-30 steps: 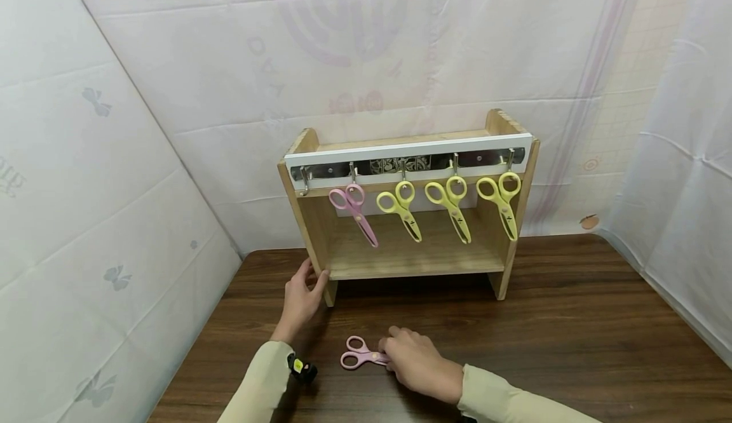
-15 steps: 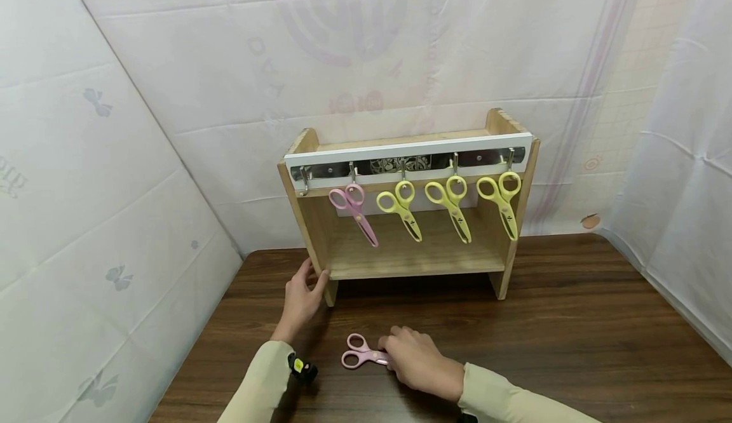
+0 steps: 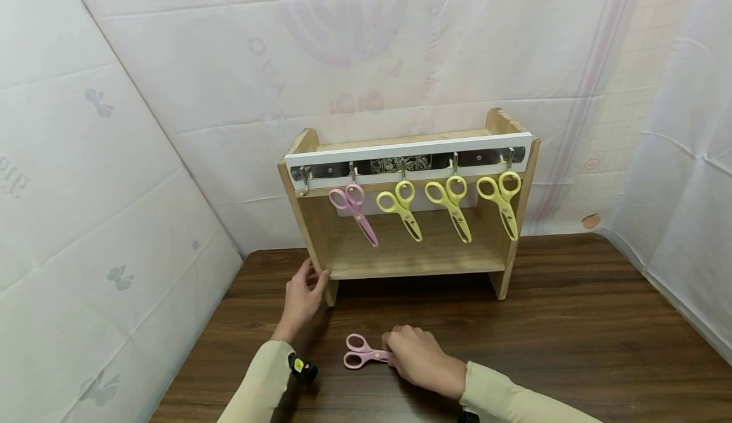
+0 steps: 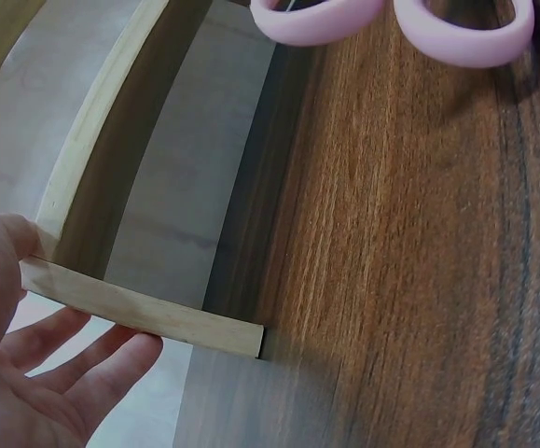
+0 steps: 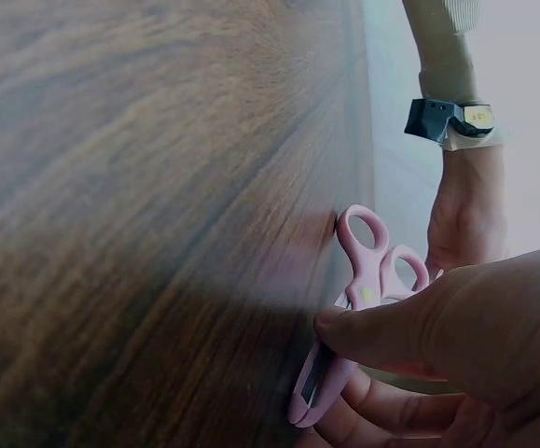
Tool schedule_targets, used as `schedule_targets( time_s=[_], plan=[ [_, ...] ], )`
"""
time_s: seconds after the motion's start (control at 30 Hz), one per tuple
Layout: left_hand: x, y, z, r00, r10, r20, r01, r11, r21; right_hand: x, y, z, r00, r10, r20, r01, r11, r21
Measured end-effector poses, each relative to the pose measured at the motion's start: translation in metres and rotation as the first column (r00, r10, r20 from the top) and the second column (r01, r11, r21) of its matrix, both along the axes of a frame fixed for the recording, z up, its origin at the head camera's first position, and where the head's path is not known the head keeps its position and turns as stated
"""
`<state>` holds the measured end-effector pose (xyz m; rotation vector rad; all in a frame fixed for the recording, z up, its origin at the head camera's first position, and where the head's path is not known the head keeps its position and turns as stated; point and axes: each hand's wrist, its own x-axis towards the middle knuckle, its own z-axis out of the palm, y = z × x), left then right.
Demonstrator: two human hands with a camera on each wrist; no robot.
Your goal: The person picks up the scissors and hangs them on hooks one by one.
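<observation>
My right hand (image 3: 420, 359) pinches a pair of pink scissors (image 3: 359, 351) by the blade end, low over the table. The loop handles point left in the head view; in the right wrist view the thumb lies across the blades of the scissors (image 5: 366, 280). My left hand (image 3: 301, 296) grips the lower left side panel of a wooden rack (image 3: 417, 267), thumb on the front edge and fingers behind. Close up in the left wrist view, the left hand (image 4: 36, 345) has the panel's edge (image 4: 158, 313) between thumb and fingers.
A metal hook strip (image 3: 330, 170) runs along the rack's white front board. Pink scissors (image 3: 356, 210) and several yellow scissors (image 3: 452, 204) hang from hooks; the leftmost hook (image 3: 304, 181) is bare. The dark wooden table (image 3: 572, 321) is enclosed by pale printed cloth (image 3: 229, 61).
The right hand and the pink scissors have shifted very slightly to the right. My left hand stays on the rack's side panel, and the hanging scissors have not moved.
</observation>
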<state>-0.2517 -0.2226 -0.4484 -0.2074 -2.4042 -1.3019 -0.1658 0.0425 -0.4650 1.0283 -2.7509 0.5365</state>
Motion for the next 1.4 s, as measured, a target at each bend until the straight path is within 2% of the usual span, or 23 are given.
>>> schedule_targets(
  time_s=[0.3,0.43,0.57,0.87,1.0,1.1,1.23,1.4],
  plan=[
    [0.000,0.001,0.002,1.000,0.001,-0.004,-0.001,1.000,0.007,-0.002,0.002,-0.001,1.000,0.012,0.010,-0.012,1.000,-0.004],
    [0.000,0.001,0.002,1.000,0.000,0.002,0.000,1.000,0.005,-0.005,0.004,0.007,1.000,0.023,0.001,-0.023,1.000,0.008],
    [0.000,0.001,0.001,1.000,0.003,0.008,-0.003,1.000,-0.003,-0.012,0.007,0.023,0.999,0.025,-0.022,-0.025,0.999,0.020],
    [0.000,0.001,-0.001,1.000,0.010,-0.007,-0.010,1.000,-0.004,-0.027,0.010,0.073,0.983,0.036,-0.179,-0.040,0.999,-0.019],
    [0.000,0.000,-0.001,1.000,0.010,-0.019,-0.010,1.000,-0.023,-0.030,0.005,0.097,0.977,0.030,-0.213,-0.050,0.995,-0.089],
    [0.000,-0.001,-0.001,0.999,0.013,-0.031,-0.014,0.999,-0.039,-0.032,-0.001,0.114,0.976,0.022,-0.217,-0.064,0.981,-0.185],
    [0.000,-0.001,0.000,1.000,0.018,-0.021,-0.018,1.000,-0.023,-0.035,-0.011,0.133,0.977,0.004,-0.212,-0.073,0.945,-0.319],
    [0.000,0.000,0.001,1.000,0.015,0.019,-0.015,1.000,0.017,-0.038,-0.025,0.146,0.972,-0.008,-0.234,-0.098,0.894,-0.437]
  ],
)
